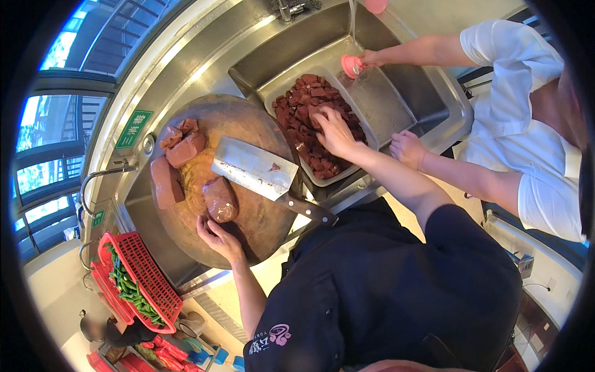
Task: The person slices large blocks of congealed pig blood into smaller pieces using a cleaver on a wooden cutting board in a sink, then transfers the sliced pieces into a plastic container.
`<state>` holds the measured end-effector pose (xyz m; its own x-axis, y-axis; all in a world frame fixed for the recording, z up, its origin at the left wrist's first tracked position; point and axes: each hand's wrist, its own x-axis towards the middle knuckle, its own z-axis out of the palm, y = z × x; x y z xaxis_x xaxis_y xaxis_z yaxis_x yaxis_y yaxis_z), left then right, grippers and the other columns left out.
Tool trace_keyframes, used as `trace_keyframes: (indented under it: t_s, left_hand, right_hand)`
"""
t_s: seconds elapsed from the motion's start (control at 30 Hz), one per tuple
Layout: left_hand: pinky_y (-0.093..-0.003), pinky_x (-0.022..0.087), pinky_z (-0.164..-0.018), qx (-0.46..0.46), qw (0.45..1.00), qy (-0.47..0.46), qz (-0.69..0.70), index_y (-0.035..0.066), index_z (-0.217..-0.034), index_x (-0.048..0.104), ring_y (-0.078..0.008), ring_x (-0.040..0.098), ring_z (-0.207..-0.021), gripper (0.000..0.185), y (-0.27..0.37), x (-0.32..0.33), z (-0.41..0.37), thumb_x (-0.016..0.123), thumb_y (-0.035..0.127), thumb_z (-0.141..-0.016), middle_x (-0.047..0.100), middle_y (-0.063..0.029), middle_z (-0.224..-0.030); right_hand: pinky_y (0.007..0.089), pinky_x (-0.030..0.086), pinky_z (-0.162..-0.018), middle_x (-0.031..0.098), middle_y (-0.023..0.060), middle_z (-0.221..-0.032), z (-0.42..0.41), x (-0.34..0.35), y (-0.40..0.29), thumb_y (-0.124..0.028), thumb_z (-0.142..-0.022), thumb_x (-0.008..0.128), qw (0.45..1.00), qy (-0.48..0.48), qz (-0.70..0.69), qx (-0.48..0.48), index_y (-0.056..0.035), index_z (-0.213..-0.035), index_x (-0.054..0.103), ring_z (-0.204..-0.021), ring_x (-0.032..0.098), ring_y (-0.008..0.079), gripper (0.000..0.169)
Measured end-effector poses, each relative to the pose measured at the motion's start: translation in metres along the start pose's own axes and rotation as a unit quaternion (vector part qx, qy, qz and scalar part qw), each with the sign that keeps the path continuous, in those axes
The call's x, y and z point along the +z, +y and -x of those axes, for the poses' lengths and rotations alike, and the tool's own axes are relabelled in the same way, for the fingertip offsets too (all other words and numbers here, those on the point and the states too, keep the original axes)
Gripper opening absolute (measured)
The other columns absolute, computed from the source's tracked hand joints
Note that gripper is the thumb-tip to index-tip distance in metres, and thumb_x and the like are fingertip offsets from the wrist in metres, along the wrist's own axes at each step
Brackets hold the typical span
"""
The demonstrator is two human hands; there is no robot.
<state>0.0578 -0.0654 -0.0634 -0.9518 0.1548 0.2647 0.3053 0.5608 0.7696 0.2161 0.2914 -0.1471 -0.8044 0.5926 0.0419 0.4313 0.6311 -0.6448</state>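
On the round wooden chopping board [265,237], my left hand [222,241] is half curled with its fingers apart. Its fingertips are at the near end of a brown block of what looks like blood curd [220,199]; whether they touch it is unclear. My right hand [335,132] reaches into a translucent plastic tub [367,123] full of cut dark brown pieces [304,100]. Its fingers curve over a larger piece, and I cannot tell whether they grip it. Between my hands, a cleaver [255,167] lies flat on the board, its wooden handle [309,210] jutting past the near edge.
More brown blocks [166,181] lie at the board's far left. The tub sits in a steel sink [399,93], under running water [352,23]. A co-worker in white [506,116] holds a pink cup [352,66] there. At lower left, a red basket [153,269] contains green peppers [130,288].
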Motion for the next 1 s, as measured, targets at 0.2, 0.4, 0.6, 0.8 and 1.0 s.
trace_keyframes:
  t_s: [0.2,0.4,0.6,0.8,1.0]
  left_hand:
    - [-0.0371,0.040,-0.103,0.017,1.000,-0.005,-0.022,-0.005,-0.131,0.047,-0.0273,0.052,-0.117,0.037,-0.003,0.003,-0.004,0.048,0.018,-0.102,0.053,-0.0182,-0.129]
    - [-0.0366,0.040,-0.101,0.000,0.999,-0.007,-0.049,-0.003,-0.131,0.048,-0.0266,0.052,-0.115,0.037,0.007,0.001,0.000,0.048,0.019,-0.102,0.054,-0.0176,-0.128]
    - [-0.0386,0.037,-0.106,0.002,0.997,-0.007,-0.077,-0.004,-0.131,0.049,-0.0292,0.051,-0.119,0.038,0.007,0.000,0.001,0.047,0.020,-0.102,0.053,-0.0192,-0.131]
    - [-0.0371,0.038,-0.105,-0.007,0.999,0.004,-0.051,-0.005,-0.129,0.052,-0.0283,0.052,-0.118,0.034,0.008,-0.001,-0.002,0.048,0.016,-0.101,0.056,-0.0191,-0.127]
    - [-0.0398,0.035,-0.108,0.011,0.999,0.033,-0.030,-0.005,-0.128,0.053,-0.0321,0.050,-0.122,0.037,0.001,0.003,-0.018,0.046,0.021,-0.102,0.055,-0.0196,-0.129]
  right_hand:
    - [0.0619,0.024,-0.111,0.031,0.0121,-0.153,-0.068,0.040,0.006,-0.017,-0.083,0.063,0.962,-0.169,0.194,-0.087,-0.0206,-0.141,0.048,-0.144,0.021,0.0365,0.061]
    - [0.0637,0.024,-0.110,0.031,0.0108,-0.153,-0.083,0.056,0.031,-0.025,-0.084,0.063,0.910,-0.261,0.301,-0.120,-0.0201,-0.141,0.050,-0.144,0.021,0.0373,0.058]
    - [0.0580,0.030,-0.110,0.037,0.0181,-0.144,-0.050,0.025,0.077,-0.030,-0.089,0.059,0.975,-0.169,0.144,-0.001,-0.0149,-0.126,0.056,-0.137,0.034,0.0366,0.040]
    - [0.0570,0.032,-0.106,0.039,0.0186,-0.143,-0.004,0.008,0.073,-0.026,-0.089,0.059,0.976,-0.075,0.192,0.069,-0.0159,-0.134,0.050,-0.130,0.039,0.0422,0.047]
    - [0.0402,0.048,-0.082,0.057,0.0140,-0.095,0.021,-0.049,-0.053,-0.012,-0.088,0.062,0.979,0.024,-0.177,-0.099,-0.0013,-0.089,0.062,-0.092,0.058,0.0336,0.011]
